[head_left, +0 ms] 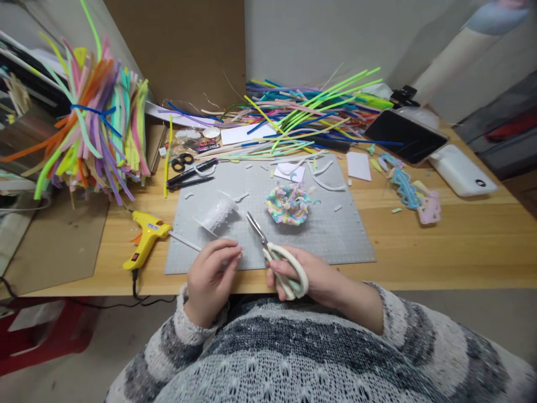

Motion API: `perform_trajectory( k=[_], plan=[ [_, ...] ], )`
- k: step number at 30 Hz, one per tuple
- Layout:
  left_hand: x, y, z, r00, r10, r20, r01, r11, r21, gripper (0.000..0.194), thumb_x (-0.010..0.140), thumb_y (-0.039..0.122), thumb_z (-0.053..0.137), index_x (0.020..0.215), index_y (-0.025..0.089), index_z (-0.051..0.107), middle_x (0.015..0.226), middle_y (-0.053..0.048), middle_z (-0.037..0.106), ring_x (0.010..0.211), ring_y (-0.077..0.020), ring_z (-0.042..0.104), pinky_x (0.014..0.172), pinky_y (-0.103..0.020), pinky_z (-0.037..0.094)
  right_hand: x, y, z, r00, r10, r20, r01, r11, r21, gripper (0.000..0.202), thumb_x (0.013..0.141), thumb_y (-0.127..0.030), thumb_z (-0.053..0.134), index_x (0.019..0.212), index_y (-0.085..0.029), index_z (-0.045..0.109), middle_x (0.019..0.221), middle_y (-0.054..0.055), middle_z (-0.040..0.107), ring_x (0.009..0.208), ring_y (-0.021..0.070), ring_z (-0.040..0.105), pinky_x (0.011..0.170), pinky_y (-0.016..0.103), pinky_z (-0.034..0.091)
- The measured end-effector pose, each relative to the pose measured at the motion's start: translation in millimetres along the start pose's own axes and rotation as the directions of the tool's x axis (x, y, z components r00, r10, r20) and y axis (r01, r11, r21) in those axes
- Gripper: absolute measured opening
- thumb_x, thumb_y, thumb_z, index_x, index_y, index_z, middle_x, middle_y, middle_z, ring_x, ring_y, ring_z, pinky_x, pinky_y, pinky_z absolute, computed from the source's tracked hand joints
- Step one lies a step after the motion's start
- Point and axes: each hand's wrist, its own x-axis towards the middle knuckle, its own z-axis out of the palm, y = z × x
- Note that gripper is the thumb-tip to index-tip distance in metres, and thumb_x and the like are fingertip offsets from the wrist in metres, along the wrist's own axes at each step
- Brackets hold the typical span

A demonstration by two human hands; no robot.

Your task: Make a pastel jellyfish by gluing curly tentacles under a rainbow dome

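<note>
Here at the near edge of the grey cutting mat point(335, 240), the right hand point(300, 271) has its fingers wrapped round the handles of the white-handled scissors point(297, 268). Their long axis runs slantwise, blades out over the mat, tips aimed away from the body and leftward.

Over to the left hand point(213, 271), at the mat's near edge, left of its middle: thumb and fingertips drawn together in a pinch, a tiny pale bit point(240, 254) showing at the tips, too small to name. And here's the key line: that pinch sits left of the blades, apart from them, a touch closer to the body than the pivot.

On the mat's left half, a spool of clear beaded trim point(218, 215) lies on its side, axis slanting away rightward; the left hand is nearer to it. Right of the mat's middle sits a ruffled pastel ornament point(288, 207). Off the mat's left edge, a yellow glue gun point(146, 232).
</note>
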Motion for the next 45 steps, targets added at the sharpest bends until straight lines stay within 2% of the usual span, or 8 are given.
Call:
perform_trajectory(
  k=[13,19,23,28,32,37,42,45],
  plan=[
    [-6,6,7.7,0.971,0.234,0.049,-0.226,0.965,-0.133,0.022,0.084,0.002,0.060,0.098,0.018,0.061,0.091,-0.005,0.071,0.085,-0.0151,0.067,0.075,-0.032,0.055,19,4,27,0.966,-0.154,-0.206,0.178,0.979,0.103,0.050,0.052,-0.020,0.085,0.085,-0.021,0.047,0.074,-0.005,0.062,0.059,0.0062,0.053,0.058,0.023,0.044],
    [-8,8,10.6,0.920,0.386,-0.072,-0.380,0.921,0.082,0.011,0.080,0.012,0.069,0.088,0.019,0.066,0.079,-0.001,0.061,0.072,-0.0138,0.058,0.064,-0.030,0.049,22,6,28,0.971,-0.134,-0.200,0.161,0.978,0.129,0.047,0.053,-0.017,0.082,0.084,-0.021,0.048,0.074,-0.004,0.061,0.065,0.0089,0.055,0.062,0.025,0.045],
    [-6,6,1.8,0.898,0.440,-0.009,-0.438,0.896,0.071,0.009,0.086,0.026,0.066,0.090,0.018,0.063,0.078,-0.001,0.060,0.072,-0.0146,0.058,0.067,-0.031,0.048,21,7,30,0.972,-0.138,-0.192,0.159,0.982,0.100,0.048,0.052,-0.016,0.082,0.084,-0.021,0.047,0.071,-0.005,0.059,0.062,0.0075,0.051,0.059,0.024,0.040],
    [14,-3,-17.8,0.954,0.265,0.140,-0.297,0.896,0.330,0.011,0.087,0.020,0.062,0.098,0.021,0.063,0.098,-0.006,0.070,0.096,-0.0224,0.063,0.088,-0.042,0.041,20,7,31,0.964,-0.153,-0.217,0.171,0.983,0.067,0.049,0.052,-0.019,0.083,0.084,-0.021,0.045,0.070,-0.005,0.059,0.057,0.0062,0.048,0.053,0.023,0.034],
    [36,-12,-26.5,0.926,0.079,0.370,-0.274,0.814,0.512,0.033,0.088,0.026,0.061,0.120,0.023,0.058,0.123,-0.008,0.067,0.114,-0.0286,0.059,0.104,-0.052,0.028,19,8,29,0.953,-0.179,-0.246,0.194,0.980,0.036,0.049,0.054,-0.021,0.082,0.085,-0.021,0.045,0.070,-0.006,0.059,0.055,0.0056,0.047,0.052,0.023,0.034],
    [48,-19,-26.8,0.968,-0.098,0.231,-0.075,0.766,0.639,0.045,0.091,0.034,0.056,0.132,0.015,0.050,0.127,-0.017,0.062,0.116,-0.0322,0.057,0.103,-0.051,0.032,15,9,25,0.941,-0.211,-0.265,0.219,0.976,0.000,0.047,0.057,-0.025,0.081,0.085,-0.022,0.043,0.071,-0.006,0.058,0.053,0.0060,0.047,0.050,0.024,0.034],
    [53,-23,-23.4,0.942,-0.133,0.308,-0.086,0.793,0.604,0.048,0.086,0.033,0.062,0.131,0.019,0.049,0.127,-0.014,0.061,0.119,-0.0323,0.055,0.105,-0.052,0.034,7,11,18,0.918,-0.286,-0.275,0.283,0.958,-0.050,0.045,0.060,-0.030,0.080,0.086,-0.022,0.045,0.072,-0.006,0.058,0.058,0.0072,0.049,0.055,0.024,0.037],
    [59,-28,-24.3,0.958,-0.204,0.201,0.064,0.835,0.546,0.050,0.086,0.033,0.061,0.131,0.015,0.048,0.126,-0.016,0.059,0.118,-0.0312,0.056,0.099,-0.047,0.045,0,13,13,0.903,-0.331,-0.275,0.310,0.944,-0.116,0.042,0.061,-0.027,0.079,0.086,-0.022,0.045,0.073,-0.005,0.059,0.061,0.0078,0.049,0.056,0.024,0.035]
  ],
)
